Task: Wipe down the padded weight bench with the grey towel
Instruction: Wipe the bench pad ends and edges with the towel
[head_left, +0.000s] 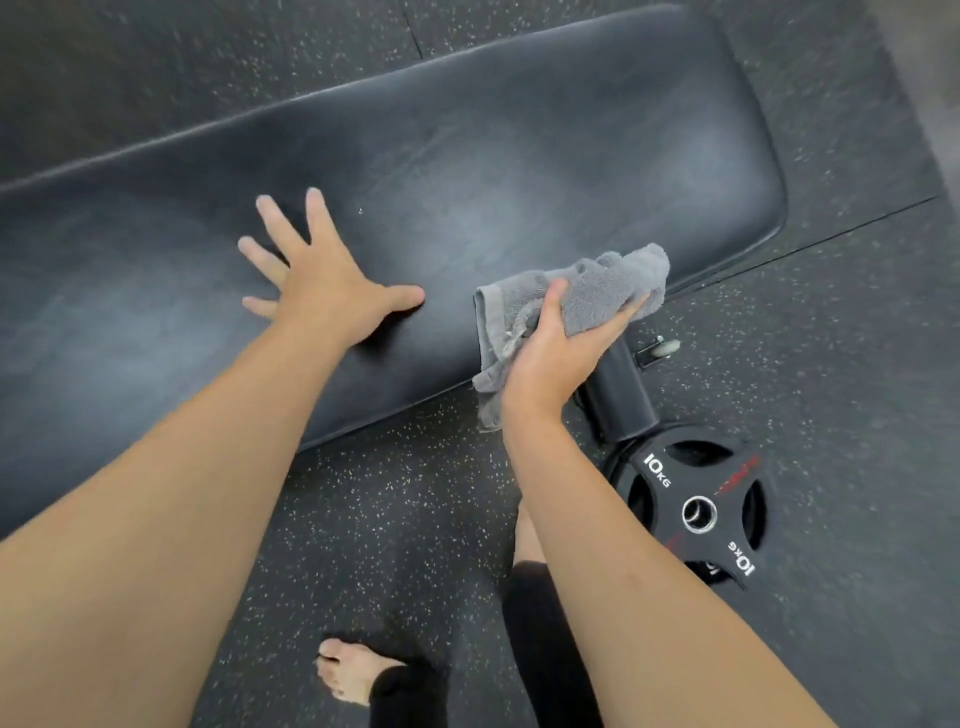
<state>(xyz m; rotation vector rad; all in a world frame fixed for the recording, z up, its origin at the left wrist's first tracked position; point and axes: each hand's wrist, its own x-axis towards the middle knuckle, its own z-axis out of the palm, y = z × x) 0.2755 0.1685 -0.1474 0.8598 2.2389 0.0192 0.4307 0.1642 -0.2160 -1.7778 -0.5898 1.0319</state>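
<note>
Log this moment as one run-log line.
left hand: flat on bench | right hand: grip on grey towel at near edge | weight plate on floor

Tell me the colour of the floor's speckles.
Pale cream-white flecks on the dark grey rubber floor, seen in the head view.

Light is even and fairly dim, soft overhead source. Broad pale sheen patches on the black counter (467, 171), no hard glare. Short soft shadow under the left hand (322, 291), on its near-right side. Wide-angle bend: counter edges curve, forearms balloon at the near corners. Far fingertips and far corners are slightly blurred; weight plate (691, 509) lettering is sharp.
</note>
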